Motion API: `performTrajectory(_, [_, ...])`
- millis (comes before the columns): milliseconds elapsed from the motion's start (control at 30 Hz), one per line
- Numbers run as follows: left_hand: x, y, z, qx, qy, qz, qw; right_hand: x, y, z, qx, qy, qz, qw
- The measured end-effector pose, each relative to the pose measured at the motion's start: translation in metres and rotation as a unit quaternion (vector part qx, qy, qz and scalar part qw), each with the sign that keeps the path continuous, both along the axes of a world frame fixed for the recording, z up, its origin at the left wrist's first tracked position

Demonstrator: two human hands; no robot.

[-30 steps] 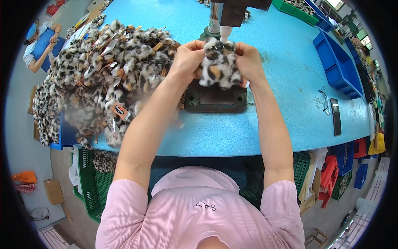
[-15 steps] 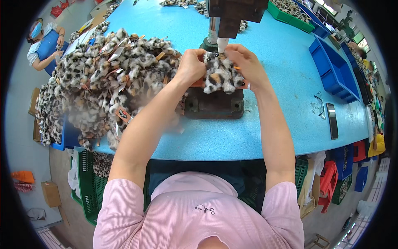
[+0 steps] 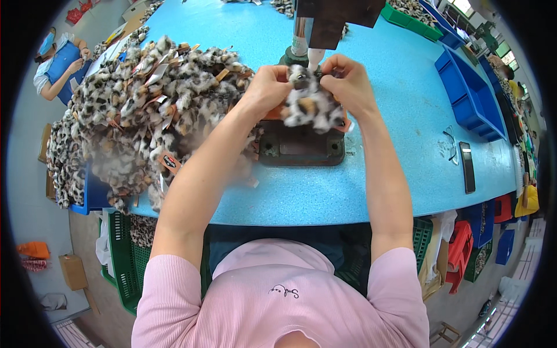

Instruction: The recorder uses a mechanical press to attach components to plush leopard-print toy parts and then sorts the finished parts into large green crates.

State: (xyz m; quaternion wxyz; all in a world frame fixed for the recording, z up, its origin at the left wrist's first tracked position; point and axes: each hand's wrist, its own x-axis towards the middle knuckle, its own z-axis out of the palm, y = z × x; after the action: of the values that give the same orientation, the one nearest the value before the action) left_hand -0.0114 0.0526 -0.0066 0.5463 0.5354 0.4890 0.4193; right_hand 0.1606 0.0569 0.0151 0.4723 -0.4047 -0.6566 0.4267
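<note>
Both hands [image 3: 307, 90] hiding plush piece [image 3: 310, 107]

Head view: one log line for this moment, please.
left hand: grips plush piece | right hand: grips same piece | piece: under press head, above base plate | plush pile: left on table

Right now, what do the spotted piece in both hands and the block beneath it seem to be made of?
Spotted piece: apparently plush faux fur with a leopard print, its edges fuzzy and matte. Block: probably metal, dark, dull and worn, with bolt holes at its corners. Left hand and right hand pinch the fur.
</note>
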Motion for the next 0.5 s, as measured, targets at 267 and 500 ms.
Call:
performTrajectory(267, [-0.002,0.008,0.000,-0.028,0.025,-0.022,0.999,0.003,-0.007,-0.006,-0.078,0.079,0.007,0.994])
performTrajectory(500, [0.004,-0.001,-0.014,0.146,0.106,0.051,0.982,-0.004,-0.020,-0.018,-0.001,0.063,-0.030,0.998])
